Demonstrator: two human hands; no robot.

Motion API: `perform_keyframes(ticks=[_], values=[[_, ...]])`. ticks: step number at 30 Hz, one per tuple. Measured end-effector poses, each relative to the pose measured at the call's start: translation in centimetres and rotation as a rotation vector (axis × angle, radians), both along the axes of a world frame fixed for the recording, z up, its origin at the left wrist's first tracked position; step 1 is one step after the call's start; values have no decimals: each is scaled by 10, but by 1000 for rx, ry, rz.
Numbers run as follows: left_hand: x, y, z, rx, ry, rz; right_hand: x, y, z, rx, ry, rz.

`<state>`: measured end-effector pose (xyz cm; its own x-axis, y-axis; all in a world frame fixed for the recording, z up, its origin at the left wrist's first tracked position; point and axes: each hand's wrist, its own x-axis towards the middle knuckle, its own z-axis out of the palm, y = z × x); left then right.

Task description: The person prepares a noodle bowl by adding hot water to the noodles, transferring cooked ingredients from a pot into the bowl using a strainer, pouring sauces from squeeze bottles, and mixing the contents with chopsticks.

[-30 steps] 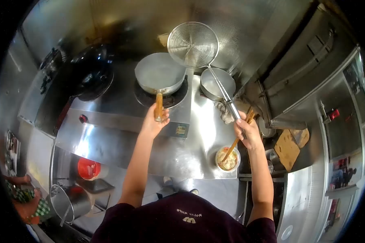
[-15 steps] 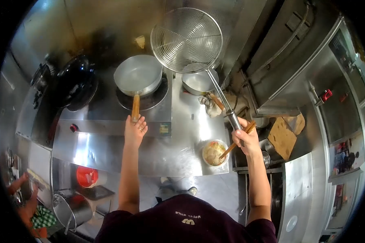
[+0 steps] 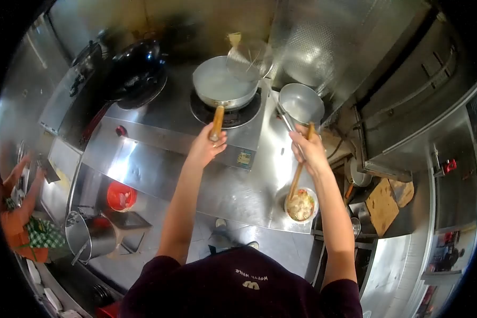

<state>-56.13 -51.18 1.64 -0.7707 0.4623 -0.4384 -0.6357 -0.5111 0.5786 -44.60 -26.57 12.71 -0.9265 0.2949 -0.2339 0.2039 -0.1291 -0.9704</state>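
Left hand [image 3: 206,146] extended forward, fist closed round wooden handle [image 3: 216,123] of pan [image 3: 222,87] on burner. Right hand [image 3: 308,151] raised over counter [image 3: 159,175], gripping wire skimmer [image 3: 249,59] handle plus chopsticks [image 3: 300,167] together. Skimmer basket now low, tipped onto pan's far rim; half a second ago held high and level above steel bowl [image 3: 301,102]. Left hand then open just short of handle, now clamped. Noodle bowl [image 3: 301,205] on counter edge below right wrist.
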Motion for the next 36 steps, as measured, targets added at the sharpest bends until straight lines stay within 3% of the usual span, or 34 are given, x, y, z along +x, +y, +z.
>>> perform_keyframes(ticks=[3,6,11,13,20,23,25,26,29,30,31,33,36], values=[[-35,11,-13,358,-229,-77,-55,-17,-25,57,-95,52],[-38,22,-25,179,-134,-131,-95,-6,-51,210,-139,56],[-11,28,-26,-38,79,-113,-92,36,-10,542,-393,204],[-17,24,-28,-4,94,-125,-104,75,-1,630,-262,249],[-11,21,-28,-63,167,-146,-120,64,58,765,-458,348],[-12,19,-29,-12,95,-142,-118,43,41,789,-398,232],[-14,16,-27,32,40,-140,-106,23,42,822,-504,336],[-15,14,-26,42,24,-143,-104,33,32,876,-417,402],[-20,17,-22,62,-7,-145,-72,18,32,1722,220,314],[-22,18,-20,68,-14,-143,-66,4,29,1798,245,217],[-24,19,-17,74,-16,-135,-62,-6,16,1875,92,180],[-26,20,-9,86,-21,-118,-47,-29,-26,1995,83,220],[-21,20,-9,63,-24,-147,-42,-16,-16,1539,20,297]])
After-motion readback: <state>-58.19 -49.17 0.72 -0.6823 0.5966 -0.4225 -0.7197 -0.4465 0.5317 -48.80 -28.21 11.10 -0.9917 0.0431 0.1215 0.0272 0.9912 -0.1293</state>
